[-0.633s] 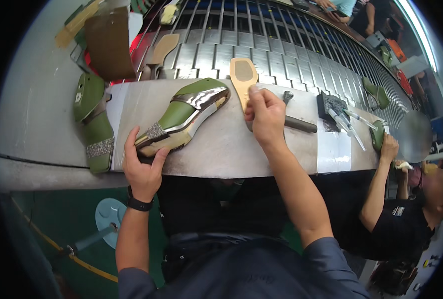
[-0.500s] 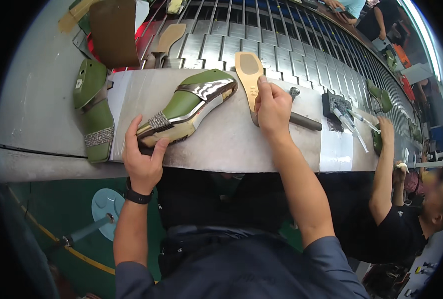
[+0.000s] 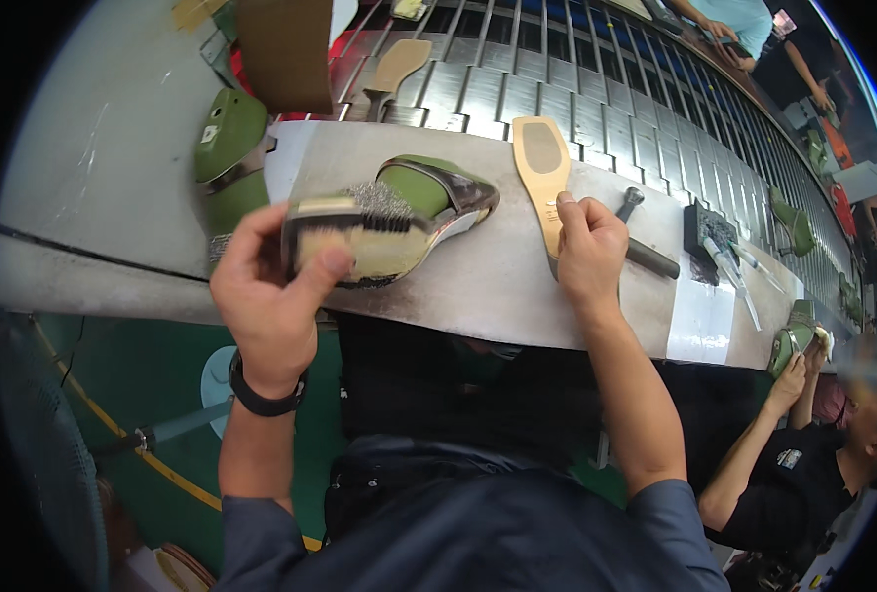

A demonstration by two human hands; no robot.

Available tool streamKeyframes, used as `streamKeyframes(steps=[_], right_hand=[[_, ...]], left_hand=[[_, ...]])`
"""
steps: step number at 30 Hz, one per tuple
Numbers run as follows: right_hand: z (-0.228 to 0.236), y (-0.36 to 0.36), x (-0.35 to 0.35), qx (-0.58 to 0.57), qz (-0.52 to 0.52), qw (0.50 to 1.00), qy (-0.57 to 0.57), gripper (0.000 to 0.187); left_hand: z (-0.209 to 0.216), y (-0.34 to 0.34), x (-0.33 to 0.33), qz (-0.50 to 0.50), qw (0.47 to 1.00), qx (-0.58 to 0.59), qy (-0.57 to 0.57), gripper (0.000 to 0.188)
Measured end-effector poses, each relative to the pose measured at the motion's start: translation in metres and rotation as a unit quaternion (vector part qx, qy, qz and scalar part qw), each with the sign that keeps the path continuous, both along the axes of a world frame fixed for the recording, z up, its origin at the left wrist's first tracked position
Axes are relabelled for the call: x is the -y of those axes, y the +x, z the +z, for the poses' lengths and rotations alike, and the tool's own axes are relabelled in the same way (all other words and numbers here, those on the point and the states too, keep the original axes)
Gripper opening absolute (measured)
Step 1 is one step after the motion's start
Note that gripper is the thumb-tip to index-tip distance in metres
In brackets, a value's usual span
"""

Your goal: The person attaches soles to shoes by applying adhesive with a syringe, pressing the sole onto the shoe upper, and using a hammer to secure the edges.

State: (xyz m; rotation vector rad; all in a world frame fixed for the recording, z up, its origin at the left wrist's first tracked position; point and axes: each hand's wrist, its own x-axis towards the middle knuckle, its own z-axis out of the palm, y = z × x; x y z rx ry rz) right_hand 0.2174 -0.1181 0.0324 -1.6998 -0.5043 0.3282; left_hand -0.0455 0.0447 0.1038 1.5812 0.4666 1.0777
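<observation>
My left hand (image 3: 270, 306) is closed on the near end of a sandal (image 3: 399, 242) fitted on a green shoe last (image 3: 411, 180). That end is tilted up off the table, showing the cream underside, and is smeared by motion. A glittery strap and a dark metallic band cross the last; its far end stays low over the worktable. My right hand (image 3: 593, 252) pinches the narrow end of a tan insole (image 3: 539, 163), which has a greyish pad at its wide end. Beside this hand lies a dark tool handle (image 3: 652, 259).
Another sandal on a green last (image 3: 231, 138) stands at the left of the worktable (image 3: 497, 296). Behind runs a metal slatted conveyor (image 3: 488, 94) bearing another insole (image 3: 399, 64). To the right are a black box (image 3: 707, 229) and syringes (image 3: 739, 281). A co-worker (image 3: 794, 454) handles a green last.
My left hand has raised and turned the near end of the sandal, baring more of its underside. My right hand keeps the insole. The view has shifted, and the co-worker's hands now hold a last nearer them.
</observation>
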Motion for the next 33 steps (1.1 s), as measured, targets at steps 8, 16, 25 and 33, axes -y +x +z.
streamKeyframes(steps=[8,16,25,33], right_hand=[[-0.002,-0.034,0.047,0.239,0.057,0.967,-0.063,0.021],[-0.004,-0.119,0.184,-0.380,0.124,0.883,0.247,0.040],[0.003,-0.126,0.142,-0.305,0.125,0.932,0.148,0.028],[0.073,-0.130,0.084,-0.009,0.277,0.931,0.238,0.017]], left_hand=[[0.021,0.063,-0.020,-0.033,0.991,0.131,-0.007,0.029],[0.024,0.073,-0.021,-0.152,0.966,0.206,-0.020,0.041],[0.056,0.079,0.021,-0.250,0.956,0.067,-0.139,0.047],[0.066,0.074,0.048,-0.343,0.931,0.067,-0.102,0.048]])
